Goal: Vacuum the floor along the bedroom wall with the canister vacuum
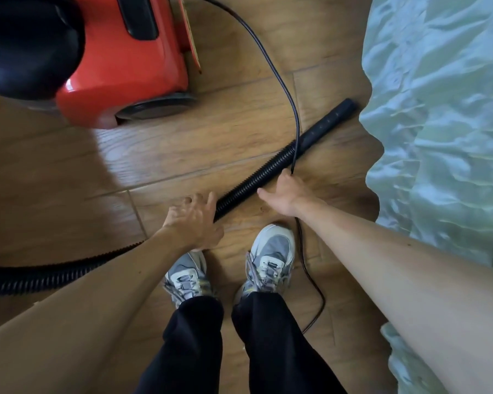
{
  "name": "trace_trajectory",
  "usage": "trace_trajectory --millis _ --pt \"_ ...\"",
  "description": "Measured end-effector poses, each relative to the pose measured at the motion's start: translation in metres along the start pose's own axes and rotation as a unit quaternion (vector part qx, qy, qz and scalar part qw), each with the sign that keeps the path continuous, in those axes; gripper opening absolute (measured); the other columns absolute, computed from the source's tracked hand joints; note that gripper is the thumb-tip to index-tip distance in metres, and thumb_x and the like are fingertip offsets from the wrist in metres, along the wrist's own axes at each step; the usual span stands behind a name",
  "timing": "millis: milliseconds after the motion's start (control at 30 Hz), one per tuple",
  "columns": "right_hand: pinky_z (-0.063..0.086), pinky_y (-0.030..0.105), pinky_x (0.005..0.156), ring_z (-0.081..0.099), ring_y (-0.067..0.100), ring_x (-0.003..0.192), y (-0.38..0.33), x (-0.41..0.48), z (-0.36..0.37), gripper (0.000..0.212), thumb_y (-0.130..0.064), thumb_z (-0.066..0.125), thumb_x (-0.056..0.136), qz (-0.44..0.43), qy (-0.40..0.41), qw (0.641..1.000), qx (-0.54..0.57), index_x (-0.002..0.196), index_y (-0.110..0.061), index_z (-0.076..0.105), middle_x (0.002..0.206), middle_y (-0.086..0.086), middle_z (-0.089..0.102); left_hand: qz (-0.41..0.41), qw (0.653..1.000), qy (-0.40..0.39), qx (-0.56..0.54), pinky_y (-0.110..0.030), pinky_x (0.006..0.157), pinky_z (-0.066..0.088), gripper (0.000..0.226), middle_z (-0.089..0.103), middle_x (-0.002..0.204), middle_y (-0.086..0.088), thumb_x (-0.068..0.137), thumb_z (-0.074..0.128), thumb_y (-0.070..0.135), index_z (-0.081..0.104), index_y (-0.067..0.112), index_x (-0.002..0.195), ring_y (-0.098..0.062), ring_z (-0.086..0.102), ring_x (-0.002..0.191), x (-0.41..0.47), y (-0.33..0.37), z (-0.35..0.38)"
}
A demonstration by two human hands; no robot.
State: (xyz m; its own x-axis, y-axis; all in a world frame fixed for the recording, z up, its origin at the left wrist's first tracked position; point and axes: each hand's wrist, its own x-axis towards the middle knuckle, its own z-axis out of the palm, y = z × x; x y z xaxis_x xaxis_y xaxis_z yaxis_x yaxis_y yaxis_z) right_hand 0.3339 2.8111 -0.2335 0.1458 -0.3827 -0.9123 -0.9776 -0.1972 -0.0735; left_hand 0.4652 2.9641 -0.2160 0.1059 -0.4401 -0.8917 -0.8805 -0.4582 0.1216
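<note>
While your left hand (192,220) curls over the corrugated hose (256,177) lying on the wood floor (182,152) near the red canister vacuum (125,66) and your right hand (285,191) pinches the power cord (282,81), setup appears in hand: next, lift the nozzle end (328,120) beside the bedspread (439,109) clear of the cord.

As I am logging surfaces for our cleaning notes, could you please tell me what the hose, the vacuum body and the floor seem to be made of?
Hose: black ribbed plastic, matte, by its corrugations. Vacuum body: glossy red moulded plastic, showing soft highlights. Floor: wood or wood-look laminate planks, satin sheen, with grain and seams; cannot tell which.
</note>
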Motion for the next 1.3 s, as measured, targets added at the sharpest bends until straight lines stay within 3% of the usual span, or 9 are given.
trace_trajectory --millis 133,233,333,433,700,867,1033,1200,1300 --pt "0.044 0.034 0.086 0.055 0.035 0.119 -0.012 0.011 0.009 0.07 -0.051 0.057 0.093 0.064 0.041 0.99 0.117 0.135 0.001 0.035 0.132 0.019 0.054 0.001 1.0 -0.001 -0.004 -0.045 0.081 0.049 0.064 0.05 0.129 -0.013 0.093 0.052 0.046 0.021 0.023 0.143 -0.034 0.053 0.115 0.007 -0.006 0.014" --pt "0.049 0.032 0.081 0.061 0.034 0.104 -0.025 0.023 0.014 0.064 -0.044 0.059 0.094 0.135 0.083 0.953 0.26 0.133 -0.001 0.031 0.125 0.018 0.058 0.002 1.0 0.019 -0.002 -0.042 0.079 0.049 0.065 0.055 0.125 -0.011 0.096 0.053 0.042 0.016 0.027 0.148 -0.034 0.059 0.109 0.012 -0.008 0.023" --pt "0.059 0.046 0.082 0.065 0.035 0.094 -0.035 0.032 0.017 0.061 -0.035 0.064 0.093 0.178 0.122 0.905 0.366 0.133 -0.005 0.029 0.123 0.019 0.059 0.004 0.999 0.035 -0.01 -0.041 0.077 0.048 0.066 0.058 0.121 -0.01 0.096 0.053 0.04 0.015 0.03 0.148 -0.032 0.062 0.104 0.014 -0.009 0.03" --pt "0.061 0.048 0.078 0.066 0.038 0.095 -0.038 0.035 0.018 0.058 -0.029 0.068 0.091 0.188 0.141 0.883 0.406 0.131 -0.01 0.03 0.12 0.02 0.059 0.002 0.999 0.038 -0.023 -0.038 0.075 0.046 0.066 0.058 0.12 -0.009 0.096 0.053 0.038 0.014 0.033 0.149 -0.031 0.062 0.103 0.014 -0.012 0.034" --pt "0.06 0.048 0.079 0.065 0.033 0.096 -0.063 -0.013 0.028 0.062 -0.024 0.074 0.083 0.14 0.077 0.912 0.379 0.128 -0.014 0.032 0.113 0.012 0.056 0.006 0.996 -0.038 -0.078 -0.042 0.078 0.053 0.064 0.061 0.118 -0.009 0.091 0.059 0.039 0.021 0.033 0.142 -0.03 0.064 0.1 -0.059 -0.037 0.021" --pt "0.06 0.052 0.074 0.066 0.036 0.096 -0.073 -0.016 0.082 0.093 -0.042 0.078 0.049 0.143 0.018 0.914 0.379 0.128 -0.032 0.03 0.11 0.007 0.06 -0.008 0.992 -0.072 -0.099 -0.043 0.084 0.051 0.066 0.059 0.127 -0.002 0.09 0.063 0.035 0.023 0.033 0.143 -0.029 0.062 0.111 -0.125 -0.063 0.008" --pt "0.047 0.032 0.07 0.053 0.024 0.08 -0.112 -0.12 0.031 0.056 -0.022 0.071 0.086 0.083 0.031 0.945 0.316 0.122 -0.02 0.029 0.089 -0.001 0.051 -0.023 0.993 -0.079 -0.09 -0.041 0.084 0.051 0.067 0.062 0.121 -0.007 0.092 0.059 0.035 0.02 0.037 0.146 -0.03 0.064 0.108 -0.175 -0.078 -0.004" --pt "0.043 0.029 0.064 0.06 0.023 0.079 -0.13 -0.164 0.015 0.057 -0.022 0.069 0.088 0.013 0.1 0.943 0.317 0.13 -0.021 0.031 0.098 -0.001 0.061 -0.018 0.992 -0.06 -0.109 -0.037 0.077 0.047 0.065 0.062 0.114 -0.007 0.092 0.052 0.031 0.017 0.035 0.147 -0.03 0.064 0.104 -0.21 -0.073 -0.018" --pt "0.049 0.032 0.067 0.066 0.023 0.085 -0.141 -0.19 -0.002 0.057 -0.025 0.069 0.088 -0.032 0.153 0.929 0.335 0.131 -0.025 0.032 0.096 -0.003 0.065 -0.026 0.986 -0.033 -0.163 -0.036 0.076 0.045 0.062 0.057 0.105 -0.004 0.093 0.048 0.029 0.017 0.033 0.147 -0.029 0.063 0.103 -0.223 -0.072 -0.027"
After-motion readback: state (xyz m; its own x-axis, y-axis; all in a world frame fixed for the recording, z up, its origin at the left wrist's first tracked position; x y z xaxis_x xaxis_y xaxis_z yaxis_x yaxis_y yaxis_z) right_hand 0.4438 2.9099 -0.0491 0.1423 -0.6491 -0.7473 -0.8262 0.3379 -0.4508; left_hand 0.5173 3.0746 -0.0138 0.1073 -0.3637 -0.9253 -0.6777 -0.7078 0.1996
